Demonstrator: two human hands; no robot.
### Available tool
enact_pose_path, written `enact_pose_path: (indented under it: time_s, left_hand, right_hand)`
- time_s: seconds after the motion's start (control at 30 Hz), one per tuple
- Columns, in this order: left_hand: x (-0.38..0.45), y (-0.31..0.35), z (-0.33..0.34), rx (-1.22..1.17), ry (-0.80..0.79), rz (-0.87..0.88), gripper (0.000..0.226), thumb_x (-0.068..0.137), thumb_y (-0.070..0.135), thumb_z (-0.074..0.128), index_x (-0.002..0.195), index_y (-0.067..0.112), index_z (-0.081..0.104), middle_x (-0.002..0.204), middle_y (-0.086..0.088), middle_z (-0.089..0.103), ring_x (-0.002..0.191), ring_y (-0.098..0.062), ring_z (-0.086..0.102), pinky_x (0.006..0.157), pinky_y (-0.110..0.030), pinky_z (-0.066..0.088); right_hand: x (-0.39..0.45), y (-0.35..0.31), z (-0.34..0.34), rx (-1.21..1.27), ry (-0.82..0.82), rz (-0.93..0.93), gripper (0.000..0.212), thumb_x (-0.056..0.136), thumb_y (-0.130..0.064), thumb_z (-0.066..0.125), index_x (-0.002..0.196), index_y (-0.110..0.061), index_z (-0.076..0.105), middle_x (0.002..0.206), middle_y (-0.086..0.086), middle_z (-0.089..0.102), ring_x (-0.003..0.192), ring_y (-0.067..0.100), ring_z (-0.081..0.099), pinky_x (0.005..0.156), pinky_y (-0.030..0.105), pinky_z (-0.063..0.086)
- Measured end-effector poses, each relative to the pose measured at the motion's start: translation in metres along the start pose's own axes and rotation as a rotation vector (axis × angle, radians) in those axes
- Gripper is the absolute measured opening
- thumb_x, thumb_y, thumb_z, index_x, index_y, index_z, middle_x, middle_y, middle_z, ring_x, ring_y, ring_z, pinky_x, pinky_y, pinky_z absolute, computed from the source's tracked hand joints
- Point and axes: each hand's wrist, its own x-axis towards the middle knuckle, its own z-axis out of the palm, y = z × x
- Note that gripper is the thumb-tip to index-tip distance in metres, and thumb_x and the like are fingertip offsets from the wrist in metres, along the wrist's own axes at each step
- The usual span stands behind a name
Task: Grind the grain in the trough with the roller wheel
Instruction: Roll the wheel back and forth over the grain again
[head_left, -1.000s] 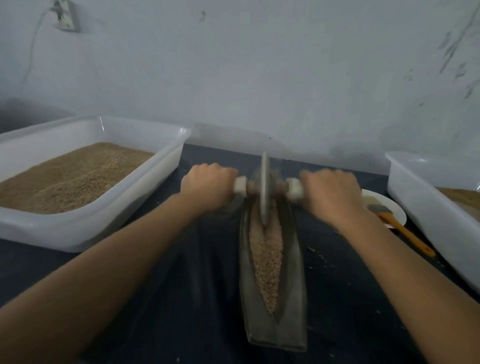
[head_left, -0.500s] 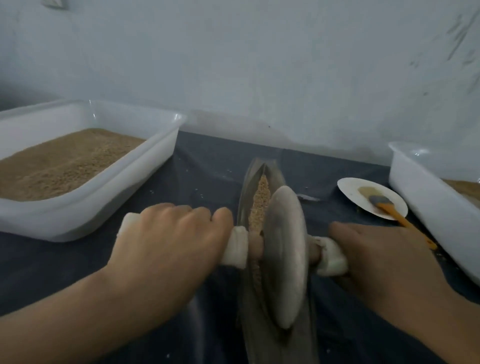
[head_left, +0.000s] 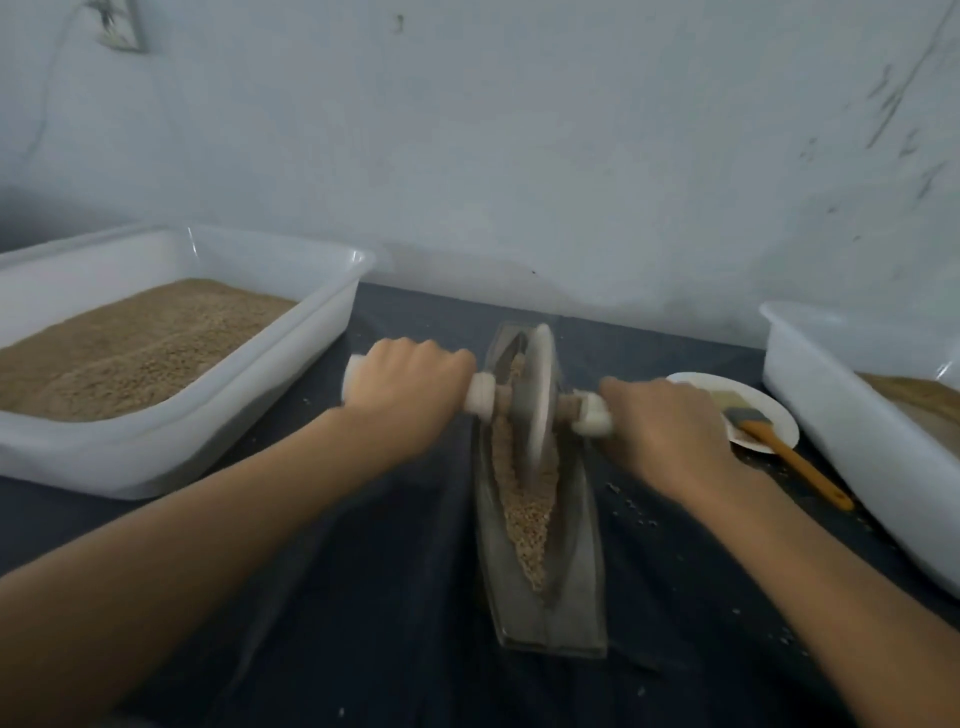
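A long grey boat-shaped trough (head_left: 576, 597) lies on the dark table, running away from me. Tan grain (head_left: 530, 525) fills its groove. The roller wheel (head_left: 537, 400), a pale disc on a wooden axle with white handle ends, stands upright in the far half of the trough. My left hand (head_left: 410, 387) grips the left handle. My right hand (head_left: 670, 431) grips the right handle, whose white end shows beside my knuckles. Both arms reach forward.
A white tub of grain (head_left: 171, 457) stands at the left. Another white tub (head_left: 852, 431) sits at the right edge. Between it and the trough lies a small white plate (head_left: 769, 415) with an orange-handled brush (head_left: 784, 452). Loose grains dot the dark cloth (head_left: 363, 623).
The wheel was at the far end, came back close to me half a second ago, and has now rolled forward again to the far half of the trough with both hands on it.
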Motion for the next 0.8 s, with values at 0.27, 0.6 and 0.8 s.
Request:
enact_pose_path:
  time_s: [0.27, 0.6, 0.8]
  left_hand:
    - [-0.082, -0.003, -0.032, 0.028, -0.001, 0.159, 0.051, 0.049, 0.023, 0.083, 0.076, 0.025, 0.039, 0.055, 0.007, 0.043, 0.042, -0.018, 0.039, 0.045, -0.025, 0.008]
    - [0.054, -0.015, 0.033, -0.039, 0.027, -0.057, 0.012, 0.085, 0.032, 0.057, 0.09, 0.025, 0.05, 0.092, -0.005, 0.063, 0.082, -0.03, 0.061, 0.062, -0.034, 0.036]
    - [-0.038, -0.01, -0.009, -0.047, 0.099, 0.215, 0.047, 0.068, 0.036, 0.074, 0.079, 0.034, 0.028, 0.063, 0.011, 0.041, 0.051, -0.013, 0.039, 0.048, -0.028, 0.02]
  right_hand:
    - [-0.058, -0.008, -0.029, 0.013, 0.145, -0.241, 0.056, 0.054, -0.045, 0.08, 0.073, -0.035, 0.028, 0.056, -0.009, 0.053, 0.044, 0.017, 0.053, 0.042, 0.026, 0.031]
    - [0.061, 0.002, 0.012, -0.121, 0.097, -0.008, 0.023, 0.082, -0.044, 0.061, 0.089, -0.026, 0.05, 0.088, 0.003, 0.066, 0.078, 0.03, 0.062, 0.057, 0.033, 0.029]
    - [-0.051, -0.003, -0.018, 0.007, 0.166, -0.142, 0.035, 0.067, -0.04, 0.076, 0.077, -0.025, 0.046, 0.066, -0.002, 0.059, 0.055, 0.023, 0.057, 0.046, 0.035, 0.043]
